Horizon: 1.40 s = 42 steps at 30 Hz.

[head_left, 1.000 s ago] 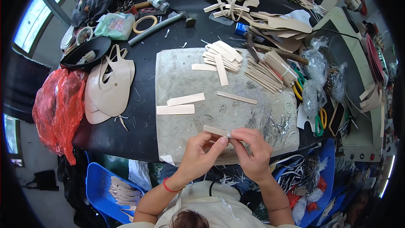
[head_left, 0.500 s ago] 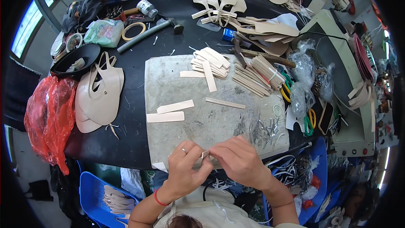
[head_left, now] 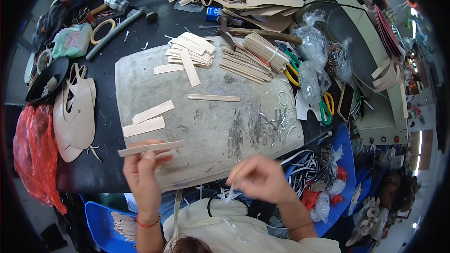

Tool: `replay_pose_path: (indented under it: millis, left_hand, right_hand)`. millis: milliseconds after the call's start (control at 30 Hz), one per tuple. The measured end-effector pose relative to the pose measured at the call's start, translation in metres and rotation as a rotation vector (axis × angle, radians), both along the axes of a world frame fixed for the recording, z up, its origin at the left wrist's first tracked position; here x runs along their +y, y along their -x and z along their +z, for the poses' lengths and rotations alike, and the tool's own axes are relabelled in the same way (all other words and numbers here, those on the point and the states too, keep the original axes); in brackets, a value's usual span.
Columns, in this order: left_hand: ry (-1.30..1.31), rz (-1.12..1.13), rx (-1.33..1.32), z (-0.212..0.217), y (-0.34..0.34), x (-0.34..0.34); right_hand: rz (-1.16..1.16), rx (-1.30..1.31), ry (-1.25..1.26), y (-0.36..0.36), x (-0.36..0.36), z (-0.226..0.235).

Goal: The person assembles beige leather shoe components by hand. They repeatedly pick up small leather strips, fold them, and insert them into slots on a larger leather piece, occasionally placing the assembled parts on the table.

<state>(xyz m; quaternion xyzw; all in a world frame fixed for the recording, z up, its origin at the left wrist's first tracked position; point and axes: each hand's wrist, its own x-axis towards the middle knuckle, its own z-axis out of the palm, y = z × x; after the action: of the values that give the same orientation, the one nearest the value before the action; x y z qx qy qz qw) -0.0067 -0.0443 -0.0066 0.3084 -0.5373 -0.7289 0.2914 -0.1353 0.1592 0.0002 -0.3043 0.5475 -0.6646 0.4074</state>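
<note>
Thin tan strip [head_left: 152,148] in the left hand [head_left: 142,178], over the near left part of the grey board [head_left: 197,126]; thumb on one side, fingers on the other, pinched snug, with both ends of the strip free; right hand [head_left: 265,180] by the near edge of the grey board, bent fingers bunched close but blurry; cannot tell if empty or pinching something small.

Likely very light, and perhaps smooth like leather; straight in the air with no droop, so probably a bit stiff, yet maybe easy to bend or mark with a hard squeeze; not likely to break if dropped; best to hold near the middle, thumb on one flat face and fingertips on the other, with a soft pinch.

On the left part of the grey board, two loose strips [head_left: 153,112] near each other; at its middle, one narrow strip [head_left: 213,98] with small dots; toward its far edge, a messy pile of flat strips [head_left: 192,44]; well off its left side, a red plastic bag [head_left: 35,152].
</note>
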Motion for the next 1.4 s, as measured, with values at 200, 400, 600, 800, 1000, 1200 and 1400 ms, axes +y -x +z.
replay_pose_path:
  millis: [200, 400, 600, 800, 1000, 1200, 1400]
  left_hand:
    - [0.015, -0.132, 0.009, -0.005, 0.004, 0.01]
    - [-0.011, -0.223, -0.03, -0.005, 0.004, 0.025]
    - [-0.224, -0.225, -0.011, -0.009, -0.003, 0.018]
    - [-0.288, -0.245, -0.01, -0.008, -0.004, 0.009]
    - [-0.341, -0.281, -0.002, -0.01, -0.002, 0.008]
    - [-0.347, -0.309, 0.024, -0.007, -0.002, 0.008]
    - [-0.416, -0.342, 0.071, -0.011, 0.0, 0.011]
  right_hand:
    - [-0.253, 1.225, -0.492, 0.037, 0.014, 0.01]
    - [-0.173, 1.709, -0.984, 0.056, -0.011, -0.013]
    - [-0.461, 1.272, -0.634, 0.067, -0.013, -0.013]
    - [-0.381, 0.867, -0.476, 0.044, -0.032, -0.006]
    - [-0.07, 0.172, -0.295, 0.005, -0.049, 0.008]
    - [-0.089, 0.206, -0.291, 0.0, -0.058, -0.004]
    - [-0.157, 0.343, -0.407, -0.004, -0.063, 0.003]
